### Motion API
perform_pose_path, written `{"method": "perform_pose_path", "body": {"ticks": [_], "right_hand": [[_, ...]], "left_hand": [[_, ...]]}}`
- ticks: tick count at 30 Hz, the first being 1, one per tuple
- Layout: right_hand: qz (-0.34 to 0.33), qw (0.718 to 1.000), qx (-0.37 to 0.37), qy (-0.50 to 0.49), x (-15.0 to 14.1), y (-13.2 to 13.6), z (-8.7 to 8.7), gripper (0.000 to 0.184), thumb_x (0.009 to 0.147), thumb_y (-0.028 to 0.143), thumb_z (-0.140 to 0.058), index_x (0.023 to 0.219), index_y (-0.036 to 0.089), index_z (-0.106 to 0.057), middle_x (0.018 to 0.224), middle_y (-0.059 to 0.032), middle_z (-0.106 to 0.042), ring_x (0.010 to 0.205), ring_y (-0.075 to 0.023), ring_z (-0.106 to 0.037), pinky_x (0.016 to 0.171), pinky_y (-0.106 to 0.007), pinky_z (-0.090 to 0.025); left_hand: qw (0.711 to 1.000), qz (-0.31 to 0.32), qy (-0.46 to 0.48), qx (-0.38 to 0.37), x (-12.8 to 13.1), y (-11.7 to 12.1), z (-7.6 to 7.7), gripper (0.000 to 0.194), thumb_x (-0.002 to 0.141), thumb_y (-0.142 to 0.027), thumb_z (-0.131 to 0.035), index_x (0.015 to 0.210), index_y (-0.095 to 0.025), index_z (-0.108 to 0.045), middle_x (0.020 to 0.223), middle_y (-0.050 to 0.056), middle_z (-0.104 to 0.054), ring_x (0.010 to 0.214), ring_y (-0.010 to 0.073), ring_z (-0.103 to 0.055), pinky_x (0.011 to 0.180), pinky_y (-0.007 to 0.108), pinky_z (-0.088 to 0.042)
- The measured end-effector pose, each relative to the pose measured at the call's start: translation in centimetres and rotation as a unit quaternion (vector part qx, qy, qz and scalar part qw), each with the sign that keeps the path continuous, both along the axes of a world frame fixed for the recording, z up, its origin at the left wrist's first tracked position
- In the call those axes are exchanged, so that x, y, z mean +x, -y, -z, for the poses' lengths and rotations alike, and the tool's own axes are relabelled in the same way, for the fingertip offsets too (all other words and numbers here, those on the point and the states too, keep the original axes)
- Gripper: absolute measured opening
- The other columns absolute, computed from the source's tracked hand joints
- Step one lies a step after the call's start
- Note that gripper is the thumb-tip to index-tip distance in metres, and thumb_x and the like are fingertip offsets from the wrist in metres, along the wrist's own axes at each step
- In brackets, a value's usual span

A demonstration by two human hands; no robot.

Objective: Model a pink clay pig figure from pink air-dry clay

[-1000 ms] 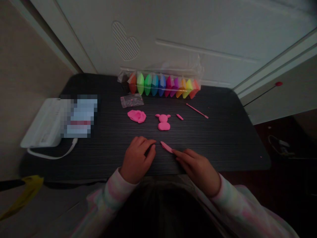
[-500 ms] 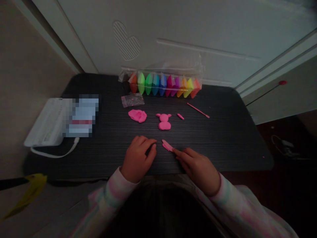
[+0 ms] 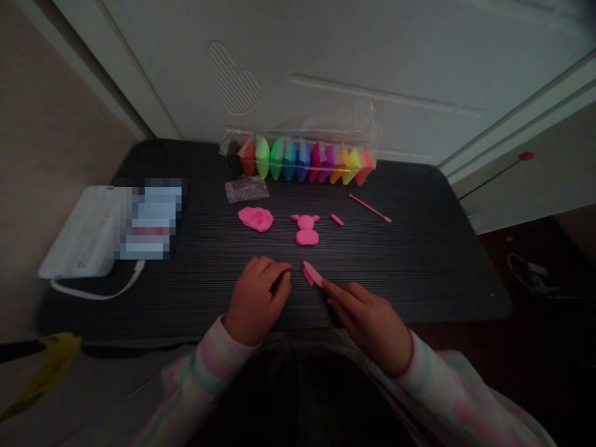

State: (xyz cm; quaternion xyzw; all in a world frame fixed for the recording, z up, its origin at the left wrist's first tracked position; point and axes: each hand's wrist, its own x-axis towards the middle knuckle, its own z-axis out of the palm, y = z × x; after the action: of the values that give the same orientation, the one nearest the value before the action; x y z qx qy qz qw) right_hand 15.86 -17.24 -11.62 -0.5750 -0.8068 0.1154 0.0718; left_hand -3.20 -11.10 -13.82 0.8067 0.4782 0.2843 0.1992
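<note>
My right hand grips a pink plastic clay knife, its blade pointing up and to the left. Along the blade's left edge lies a small pink strip of modelling clay, partly covered by the knife. To the left of it, my left hand rests on the table with thumb and forefinger apart and nothing between them. Farther back sits a pink clay figure with a round head, two small ears and an oval body. A short pink clay roll lies to its right, and a flattened pink clay lump to its left.
A clear bag of clay packs in many colours stands along the back of the dark table. Before it are a small clear packet and a thin pink modelling tool. A white device with a cable lies left.
The knife has turned slightly more upright over the clay strip, and more of the strip shows on its left. My left hand stays almost in place.
</note>
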Motion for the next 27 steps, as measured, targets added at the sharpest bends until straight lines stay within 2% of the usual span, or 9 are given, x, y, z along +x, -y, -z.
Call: {"method": "perform_pose_path", "body": {"ticks": [5,8,11,19,24,27], "right_hand": [[0.024,1.000,-0.008,-0.019,-0.5,0.2,-0.1,0.033,0.087,0.022,-0.039,0.117,0.016,-0.053,0.075,-0.0044,-0.061,0.062,-0.0146,-0.060,0.057,-0.026,-0.050],[0.055,0.997,0.010,-0.053,0.0,0.3,0.0,0.032,0.087,0.024,-0.039,0.115,0.016,-0.054,0.078,-0.0056,-0.062,0.065,-0.0144,-0.061,0.061,-0.026,-0.051],[0.067,0.995,0.015,-0.078,0.7,0.4,0.3,0.032,0.087,0.023,-0.040,0.115,0.014,-0.053,0.079,-0.0063,-0.061,0.065,-0.0143,-0.061,0.061,-0.026,-0.051],[0.044,0.997,-0.006,-0.058,1.1,0.5,0.3,0.032,0.088,0.024,-0.039,0.117,0.019,-0.052,0.079,-0.0046,-0.059,0.067,-0.0140,-0.059,0.064,-0.026,-0.050],[0.034,0.999,0.010,-0.031,1.8,-0.2,0.2,0.031,0.088,0.024,-0.038,0.115,0.019,-0.054,0.080,-0.0051,-0.060,0.069,-0.0138,-0.058,0.064,-0.026,-0.049],[0.007,1.000,0.012,-0.011,2.0,-0.6,0.1,0.032,0.088,0.023,-0.038,0.116,0.020,-0.053,0.081,-0.0049,-0.060,0.072,-0.0143,-0.057,0.064,-0.026,-0.048]], "left_hand": [[0.999,0.027,-0.038,-0.003,0.1,0.0,-0.1,0.022,0.083,-0.020,-0.045,0.095,-0.014,-0.062,0.078,0.006,-0.057,0.077,0.0186,-0.050,0.072,0.034,-0.043],[0.993,0.068,-0.096,0.014,0.5,0.1,-0.2,0.029,0.081,-0.022,-0.048,0.109,-0.020,-0.058,0.087,0.007,-0.056,0.083,0.0212,-0.047,0.074,0.037,-0.042],[0.989,0.086,-0.117,0.012,1.1,0.1,-0.2,0.030,0.081,-0.021,-0.049,0.110,-0.025,-0.057,0.095,0.007,-0.055,0.088,0.0224,-0.046,0.076,0.038,-0.042],[0.994,0.069,-0.082,-0.003,1.4,-0.2,0.1,0.020,0.082,-0.024,-0.049,0.097,-0.020,-0.061,0.089,0.006,-0.055,0.087,0.0204,-0.045,0.079,0.036,-0.041],[0.996,0.051,-0.073,-0.007,1.6,-0.2,0.1,0.033,0.082,-0.028,-0.049,0.112,-0.016,-0.054,0.094,0.008,-0.057,0.090,0.0225,-0.046,0.081,0.039,-0.042],[0.999,0.031,-0.034,-0.014,1.6,-0.3,0.1,0.035,0.080,-0.019,-0.048,0.114,-0.010,-0.052,0.097,0.010,-0.057,0.092,0.0220,-0.047,0.084,0.039,-0.042]]}}
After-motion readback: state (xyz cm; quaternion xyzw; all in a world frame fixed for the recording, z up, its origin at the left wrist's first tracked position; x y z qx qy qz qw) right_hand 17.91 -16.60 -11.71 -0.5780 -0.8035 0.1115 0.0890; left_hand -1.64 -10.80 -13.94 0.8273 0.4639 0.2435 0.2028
